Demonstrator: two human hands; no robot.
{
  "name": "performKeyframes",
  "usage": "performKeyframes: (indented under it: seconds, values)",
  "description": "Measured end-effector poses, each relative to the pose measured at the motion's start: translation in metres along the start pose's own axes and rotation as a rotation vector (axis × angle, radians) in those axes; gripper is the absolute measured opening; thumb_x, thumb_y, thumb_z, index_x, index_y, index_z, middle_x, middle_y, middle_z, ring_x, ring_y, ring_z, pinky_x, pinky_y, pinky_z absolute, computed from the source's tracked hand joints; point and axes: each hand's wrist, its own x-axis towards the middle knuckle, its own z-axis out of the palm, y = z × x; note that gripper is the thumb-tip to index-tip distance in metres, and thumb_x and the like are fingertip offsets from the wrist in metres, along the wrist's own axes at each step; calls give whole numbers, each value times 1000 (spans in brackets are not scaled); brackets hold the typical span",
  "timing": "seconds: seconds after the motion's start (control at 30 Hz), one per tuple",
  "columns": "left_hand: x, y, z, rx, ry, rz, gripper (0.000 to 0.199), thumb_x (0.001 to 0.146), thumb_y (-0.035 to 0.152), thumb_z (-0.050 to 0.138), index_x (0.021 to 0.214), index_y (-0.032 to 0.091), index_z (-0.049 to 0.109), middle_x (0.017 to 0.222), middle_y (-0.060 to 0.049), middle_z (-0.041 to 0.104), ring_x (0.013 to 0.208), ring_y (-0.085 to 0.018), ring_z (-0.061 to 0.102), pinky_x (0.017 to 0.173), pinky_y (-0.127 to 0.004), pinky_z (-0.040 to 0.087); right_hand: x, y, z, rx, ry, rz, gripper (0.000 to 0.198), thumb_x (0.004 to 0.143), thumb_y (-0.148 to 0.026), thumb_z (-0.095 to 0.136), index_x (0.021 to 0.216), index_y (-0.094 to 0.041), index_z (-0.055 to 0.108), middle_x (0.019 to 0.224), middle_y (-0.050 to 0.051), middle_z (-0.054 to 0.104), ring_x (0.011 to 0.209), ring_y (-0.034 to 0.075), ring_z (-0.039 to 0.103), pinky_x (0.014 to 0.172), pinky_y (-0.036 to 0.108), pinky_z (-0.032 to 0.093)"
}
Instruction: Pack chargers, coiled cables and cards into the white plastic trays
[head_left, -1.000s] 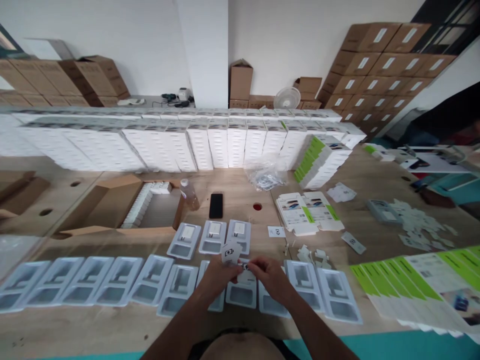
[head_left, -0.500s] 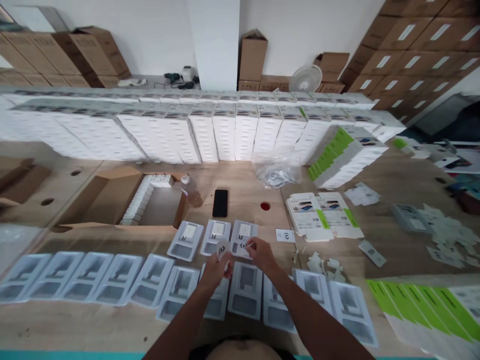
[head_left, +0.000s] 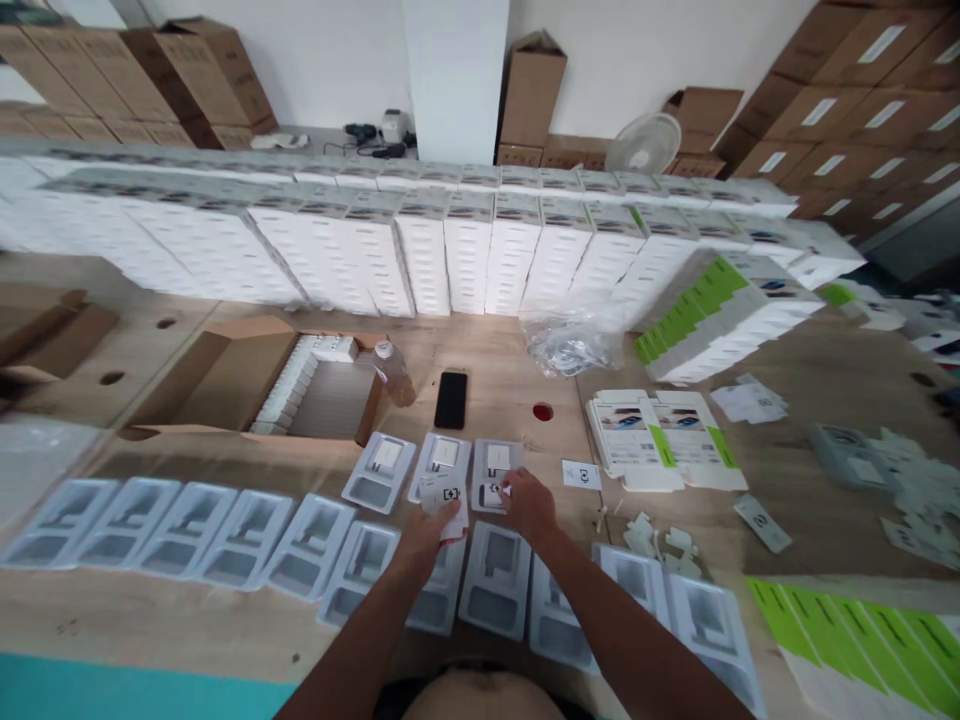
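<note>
My left hand [head_left: 421, 535] is closed around a small stack of white printed leaflets [head_left: 444, 497], held over the near row of trays. My right hand [head_left: 529, 503] pinches the edge of a white leaflet with a black symbol [head_left: 491, 493], at the lower compartment of a grey plastic tray [head_left: 480, 455]. A white block [head_left: 498, 458] sits in that tray's upper compartment. Two similar trays with white blocks stand to its left, the farther one being a tray [head_left: 360, 487] whose lower compartment is bare. Another printed leaflet [head_left: 581, 475] lies flat to the right of my right hand.
A row of grey trays [head_left: 491, 580] runs along the near side. Beyond are a phone [head_left: 451, 400], a bottle [head_left: 394, 375], an open carton [head_left: 217, 375] and a bagged cable bundle [head_left: 574, 345]. Flat printed boxes [head_left: 630, 435] lie right; white box stacks [head_left: 469, 255] line the back.
The leaflets in my left hand have turned more face-up and show larger. My right hand stays at the same tray with its leaflet. The whole view has shifted slightly.
</note>
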Motion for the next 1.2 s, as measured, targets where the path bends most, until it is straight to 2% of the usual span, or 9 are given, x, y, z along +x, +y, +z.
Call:
performKeyframes:
  seconds: [0.17, 0.27, 0.4, 0.57, 0.77, 0.9, 1.0, 1.1, 1.2]
  values:
    - [-28, 9, 12, 69, -159, 29, 50, 64, 38, 80, 106, 16, 64, 100, -11, 71, 85, -23, 66, 64, -33, 57, -32, -19, -25, 565, -24, 34, 24, 84, -43, 58, 82, -19, 63, 72, 0, 61, 68, 14, 55, 64, 25, 40]
    - [-45, 9, 17, 91, -229, 35, 46, 67, 37, 78, 105, 15, 65, 97, -10, 72, 84, -22, 66, 65, -30, 55, -54, -32, -27, 967, -139, 9, 25, 75, -42, 67, 76, -18, 59, 63, -3, 58, 59, 13, 53, 57, 24, 41]
    - [-60, 6, 14, 47, -250, 18, 39, 72, 38, 73, 101, 13, 65, 87, -9, 71, 73, -19, 65, 59, -27, 52, -76, -38, -28, 1216, -99, 56, 23, 75, -39, 66, 80, -18, 58, 61, -4, 56, 53, 12, 50, 51, 23, 40]
    - [-71, 10, 7, 73, -283, 15, 31, 68, 29, 73, 92, 10, 66, 77, -8, 69, 62, -16, 60, 51, -25, 49, -101, -37, -40, 1085, 8, -113, 20, 83, -30, 57, 95, -20, 69, 75, 0, 61, 65, 13, 54, 60, 24, 44]
    - [-84, 13, 5, 37, -300, 28, 42, 71, 42, 73, 101, 13, 67, 85, -9, 71, 68, -18, 63, 53, -26, 50, -122, -38, -55, 784, 103, -417, 32, 88, -21, 45, 103, -26, 73, 92, 6, 62, 87, 17, 60, 80, 29, 48]
    - [-87, 15, 2, 162, -320, 157, 41, 68, 42, 78, 95, 13, 71, 83, -9, 71, 71, -20, 65, 57, -27, 51, -120, -41, -56, 984, -3, -168, 34, 86, -29, 45, 108, -24, 70, 93, 6, 65, 78, 17, 60, 65, 27, 48]
    - [-89, 17, 2, 261, -298, 236, 34, 66, 41, 79, 80, 12, 70, 71, -7, 69, 65, -20, 63, 56, -30, 52, -112, -44, -53, 1114, -168, 62, 32, 84, -42, 52, 91, -17, 71, 71, 3, 64, 55, 13, 53, 47, 22, 38]
    - [-89, 14, 0, 307, -252, 268, 31, 67, 41, 78, 71, 12, 68, 63, -5, 65, 59, -18, 59, 51, -28, 50, -105, -47, -50, 1078, -231, 35, 28, 77, -42, 63, 69, -16, 66, 56, -1, 58, 49, 11, 50, 49, 22, 40]
    - [-79, 4, -11, 261, -193, 216, 33, 68, 43, 76, 73, 12, 67, 64, -5, 65, 58, -17, 59, 51, -27, 50, -95, -51, -40, 1021, -317, -42, 22, 78, -36, 61, 71, -16, 68, 57, -2, 61, 51, 11, 53, 53, 22, 43]
